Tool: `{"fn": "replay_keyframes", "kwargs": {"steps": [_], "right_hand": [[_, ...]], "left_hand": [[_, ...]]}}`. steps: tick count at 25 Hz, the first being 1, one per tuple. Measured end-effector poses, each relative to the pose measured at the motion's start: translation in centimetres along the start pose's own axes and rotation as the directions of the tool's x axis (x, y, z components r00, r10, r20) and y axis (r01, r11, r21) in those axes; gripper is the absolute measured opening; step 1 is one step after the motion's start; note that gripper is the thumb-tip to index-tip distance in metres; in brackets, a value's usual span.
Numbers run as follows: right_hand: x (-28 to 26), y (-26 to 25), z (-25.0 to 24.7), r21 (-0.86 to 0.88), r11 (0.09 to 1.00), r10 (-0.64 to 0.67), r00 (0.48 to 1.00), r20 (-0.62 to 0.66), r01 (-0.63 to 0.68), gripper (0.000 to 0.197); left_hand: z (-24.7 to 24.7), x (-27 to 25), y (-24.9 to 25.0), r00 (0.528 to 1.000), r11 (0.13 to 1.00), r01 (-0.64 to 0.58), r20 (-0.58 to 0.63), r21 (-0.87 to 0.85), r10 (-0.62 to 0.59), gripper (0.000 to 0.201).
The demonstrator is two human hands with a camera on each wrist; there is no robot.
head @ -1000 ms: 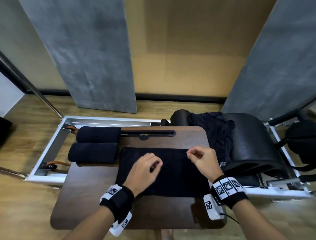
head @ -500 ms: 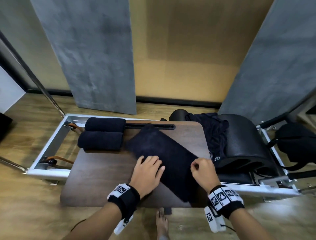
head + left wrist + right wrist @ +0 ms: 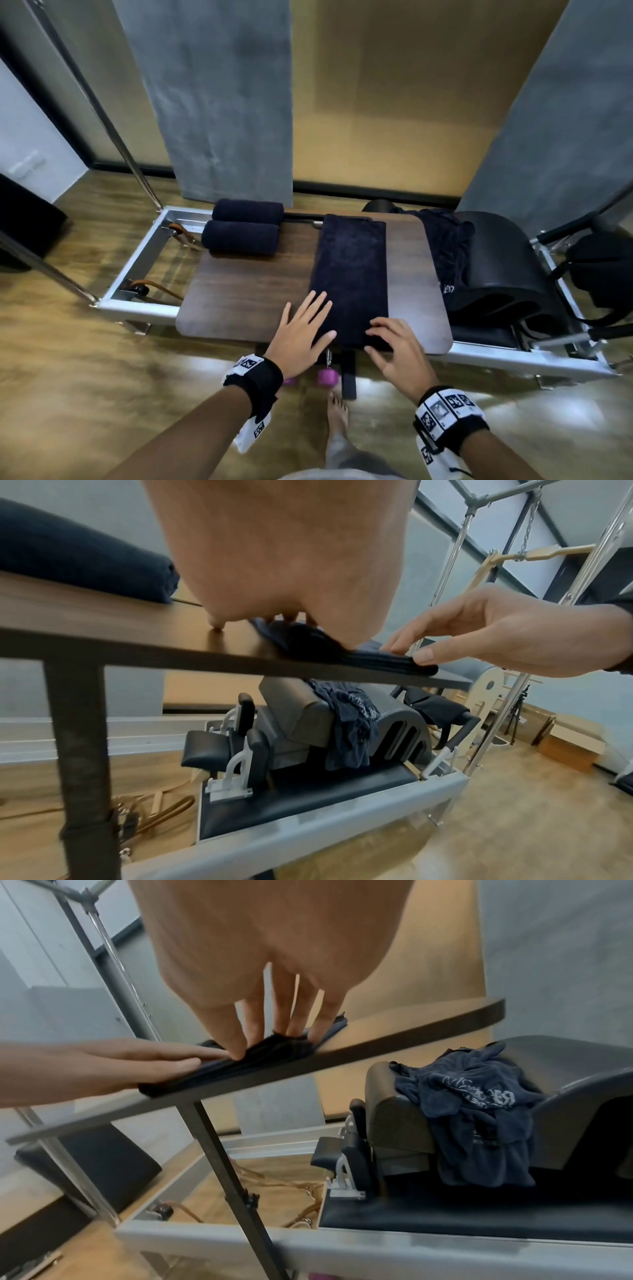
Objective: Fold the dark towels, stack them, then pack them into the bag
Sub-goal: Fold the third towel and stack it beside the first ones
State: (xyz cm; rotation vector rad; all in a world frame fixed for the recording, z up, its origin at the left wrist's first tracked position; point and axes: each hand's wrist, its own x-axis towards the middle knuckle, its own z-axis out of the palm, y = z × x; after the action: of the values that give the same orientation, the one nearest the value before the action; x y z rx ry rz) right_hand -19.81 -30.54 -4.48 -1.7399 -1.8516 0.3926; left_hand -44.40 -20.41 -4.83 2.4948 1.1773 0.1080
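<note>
Pressing folded towel (image 3: pixel 351 274) flat at tabletop (image 3: pixel 246 291) near edge, long axis running toward far edge; left hand (image 3: pixel 301 334) splayed flat, right hand (image 3: pixel 399 349) fingers lightly bent, both equally near; roll likely starts here.

- Towel (image 3: pixel 351 274): dark navy terry cloth, matt and nappy, lying in flat layers.
- Rolls (image 3: pixel 243 226): the same dark, fuzzy cloth.
- Tabletop (image 3: pixel 246 291): dark wood grain, smooth with a soft sheen; its edge (image 3: pixel 205 653) is matt dark.
- Table leg (image 3: pixel 84 750): dark metal, dull and slightly scuffed.
- Frame (image 3: pixel 137 267): silvery brushed metal.
- Arc pad (image 3: pixel 503 267): black padded vinyl, smooth with low gloss.
- Loose cloth (image 3: pixel 479 1115): crumpled navy terry with pale print.
- Floor (image 3: pixel 68 377): glossy wood-look planks.
- Wall panels (image 3: pixel 226 102): grey, mottled matt.
</note>
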Motion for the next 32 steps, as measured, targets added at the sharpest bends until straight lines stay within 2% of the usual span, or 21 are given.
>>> {"fn": "replay_keyframes", "kwargs": {"steps": [3,7,11,14,16,20,22,25,27,29,30,32], "right_hand": [[-1.4,-0.5,0.1,-0.160,0.987,0.025,0.998,0.066,-0.014,0.045],[-1.4,-1.3,0.3,-0.254,0.966,0.071,0.993,0.089,-0.046,0.049],[-1.2,-0.8,-0.2,-0.219,0.974,0.082,0.992,0.094,-0.060,0.037],[-0.9,-0.3,-0.5,-0.157,0.987,0.054,0.995,0.082,-0.041,0.019],[-0.5,-0.1,-0.5,-0.131,0.989,0.080,0.992,0.093,-0.068,0.016],[0.4,-0.1,-0.5,-0.074,0.982,0.177,0.981,0.073,-0.172,0.017],[0.9,-0.3,-0.6,-0.013,0.978,0.210,0.975,0.065,-0.210,0.025],[1.8,0.1,-1.4,0.124,0.944,0.299,0.952,0.070,-0.305,0.033],[2.4,0.3,-1.7,0.148,0.924,0.347,0.936,0.064,-0.353,0.022],[2.9,0.0,-1.9,0.028,0.925,0.377,0.924,0.060,-0.379,0.015],[3.0,-0.4,-1.8,-0.065,0.934,0.354,0.935,0.038,-0.351,0.014],[2.8,-1.0,-1.6,-0.172,0.958,0.218,0.973,-0.073,-0.227,0.012]], "left_hand": [[0.3,-2.4,-0.8,0.999,0.999,-0.048,-0.007,-0.019,0.048,0.069],[-0.6,-3.2,-1.3,0.994,0.984,-0.054,-0.098,-0.172,0.038,0.042],[-1.3,-2.7,-1.0,0.993,0.976,-0.034,-0.117,-0.213,0.009,0.029],[-1.1,-2.3,-1.1,0.982,0.955,-0.038,-0.189,-0.295,-0.019,0.013],[-0.9,-1.8,-1.1,0.972,0.923,-0.025,-0.227,-0.383,-0.068,0.007],[-1.1,-0.4,-0.4,0.937,0.838,0.086,-0.241,-0.539,-0.252,0.006],[-1.1,0.3,-0.3,0.921,0.775,0.121,-0.222,-0.620,-0.321,0.007],[-1.3,1.2,-0.4,0.882,0.652,0.231,-0.129,-0.722,-0.454,0.006],[-1.3,1.8,-0.5,0.845,0.590,0.328,-0.051,-0.738,-0.533,0.013],[-1.2,2.2,-0.4,0.818,0.576,0.409,0.004,-0.708,-0.576,0.022],[-1.2,2.4,-0.3,0.804,0.576,0.438,0.015,-0.690,-0.594,0.023],[-1.3,2.9,-0.3,0.784,0.573,0.472,0.021,-0.670,-0.621,0.024]]}}
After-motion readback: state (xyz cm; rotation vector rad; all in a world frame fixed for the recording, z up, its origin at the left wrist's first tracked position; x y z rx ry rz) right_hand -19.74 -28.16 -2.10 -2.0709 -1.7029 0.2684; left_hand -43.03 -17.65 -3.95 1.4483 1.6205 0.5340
